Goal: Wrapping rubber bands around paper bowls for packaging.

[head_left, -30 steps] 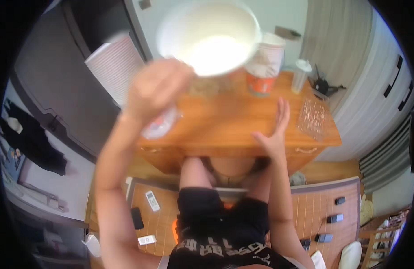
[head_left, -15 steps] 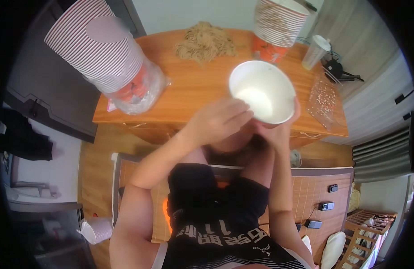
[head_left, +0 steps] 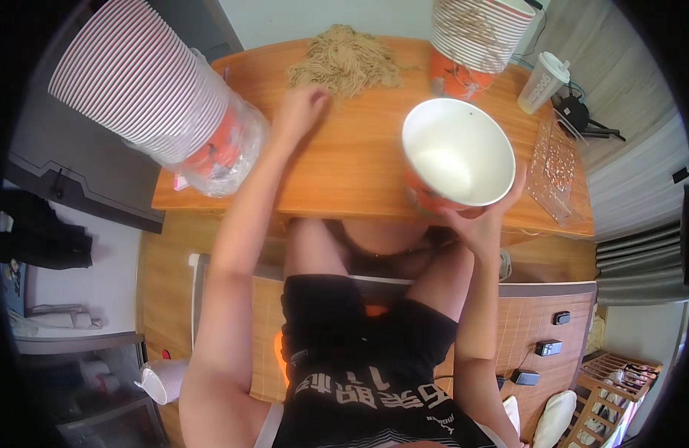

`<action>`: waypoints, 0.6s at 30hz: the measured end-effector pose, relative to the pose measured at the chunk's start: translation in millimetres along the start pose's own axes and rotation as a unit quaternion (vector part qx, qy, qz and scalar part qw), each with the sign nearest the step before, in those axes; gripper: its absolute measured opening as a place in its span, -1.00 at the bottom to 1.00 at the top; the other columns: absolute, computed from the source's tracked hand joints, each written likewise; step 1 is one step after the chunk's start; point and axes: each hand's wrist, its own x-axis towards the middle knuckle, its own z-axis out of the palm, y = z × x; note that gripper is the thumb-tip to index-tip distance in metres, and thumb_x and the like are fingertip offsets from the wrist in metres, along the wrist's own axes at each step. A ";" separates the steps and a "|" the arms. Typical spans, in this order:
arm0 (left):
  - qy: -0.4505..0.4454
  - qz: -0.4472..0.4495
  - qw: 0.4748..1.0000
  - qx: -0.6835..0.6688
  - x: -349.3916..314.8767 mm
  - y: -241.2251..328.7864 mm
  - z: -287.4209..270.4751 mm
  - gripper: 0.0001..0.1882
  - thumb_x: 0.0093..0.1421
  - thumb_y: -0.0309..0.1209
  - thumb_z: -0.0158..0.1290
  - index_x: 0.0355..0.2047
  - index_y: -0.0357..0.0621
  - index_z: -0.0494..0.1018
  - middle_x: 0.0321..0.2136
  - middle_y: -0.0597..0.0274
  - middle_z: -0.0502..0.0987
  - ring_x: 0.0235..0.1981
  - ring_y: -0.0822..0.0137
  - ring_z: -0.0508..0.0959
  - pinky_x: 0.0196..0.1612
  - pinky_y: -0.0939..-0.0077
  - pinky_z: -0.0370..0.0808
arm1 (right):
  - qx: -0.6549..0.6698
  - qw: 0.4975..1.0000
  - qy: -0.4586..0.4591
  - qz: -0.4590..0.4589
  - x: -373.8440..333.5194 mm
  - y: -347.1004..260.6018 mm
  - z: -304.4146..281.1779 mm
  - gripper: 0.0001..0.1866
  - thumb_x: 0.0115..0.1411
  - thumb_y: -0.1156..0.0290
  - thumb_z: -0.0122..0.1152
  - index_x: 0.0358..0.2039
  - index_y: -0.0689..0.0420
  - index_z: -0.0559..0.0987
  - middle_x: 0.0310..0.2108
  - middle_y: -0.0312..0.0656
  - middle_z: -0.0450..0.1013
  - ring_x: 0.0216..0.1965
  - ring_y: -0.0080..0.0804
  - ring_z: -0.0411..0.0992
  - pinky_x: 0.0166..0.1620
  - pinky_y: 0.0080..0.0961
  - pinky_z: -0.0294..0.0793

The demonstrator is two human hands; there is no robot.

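Observation:
My right hand (head_left: pixel 485 222) grips a large paper bucket (head_left: pixel 458 153), fingers round its lower right side. The bucket tilts its open mouth toward me, showing a white inside; a strip of orange-red outer wall shows on the left. Over the table's far left half, my left hand (head_left: pixel 301 112) has its fingers curled in; whether they pinch anything is hidden. Just beyond those fingers lies a heap of thin tan strands (head_left: pixel 346 61), which look like rubber bands.
A tall stack of nested paper buckets (head_left: pixel 147 82), partly in clear plastic, leans at left. Another stack (head_left: pixel 480 33), with tan strands on it, stands at back right. A lidded cup (head_left: pixel 544 84) and a clear bag of small pieces (head_left: pixel 555 172) lie right on the wooden table (head_left: pixel 344 168).
My left hand has left the bucket and moved away and to the left, up to the tan heap. My right hand has shifted the bucket slightly right.

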 end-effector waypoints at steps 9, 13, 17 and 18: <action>-0.064 -0.106 0.991 0.045 20.3 43.7 40.8 -0.87 0.13 -0.34 0.24 -0.39 -0.11 0.67 -0.39 0.00 0.66 -0.32 -0.02 0.65 -0.22 0.13 0.57 | -0.004 0.988 0.146 -0.048 -97.5 1.7 -55.3 0.45 -0.07 -0.03 0.57 0.47 0.03 -0.40 0.49 0.17 -0.29 0.47 0.20 -0.11 0.42 0.14 -0.08; -0.001 -0.025 0.998 0.057 31.1 53.1 47.3 -0.84 0.12 -0.28 0.27 -0.33 -0.04 0.66 -0.36 0.10 0.67 -0.32 0.07 0.66 -0.26 0.17 0.57 | -0.032 0.989 0.143 0.037 -187.1 13.4 -82.1 0.32 0.00 0.05 0.51 0.47 0.07 -0.29 0.46 0.19 -0.13 0.44 0.20 -0.02 0.42 0.10 -0.05; -0.056 -0.012 0.993 0.100 56.6 66.2 62.3 -0.86 0.18 -0.31 0.18 -0.28 0.02 0.65 -0.33 0.15 0.67 -0.29 0.08 0.66 -0.24 0.18 0.58 | -0.098 0.970 0.102 0.199 -250.8 25.9 -83.0 -0.06 0.16 0.48 0.27 0.44 0.21 -0.08 0.40 0.13 0.06 0.38 -0.03 0.13 0.41 -0.14 0.06; -0.081 -0.040 0.988 0.129 63.3 69.2 67.9 -0.86 0.19 -0.31 0.15 -0.28 0.03 0.65 -0.33 0.17 0.67 -0.29 0.07 0.66 -0.23 0.18 0.58 | -0.078 0.966 0.107 0.222 -269.9 44.7 -80.0 -0.13 0.18 0.58 0.21 0.43 0.25 -0.02 0.38 0.10 0.12 0.36 -0.11 0.17 0.40 -0.19 0.09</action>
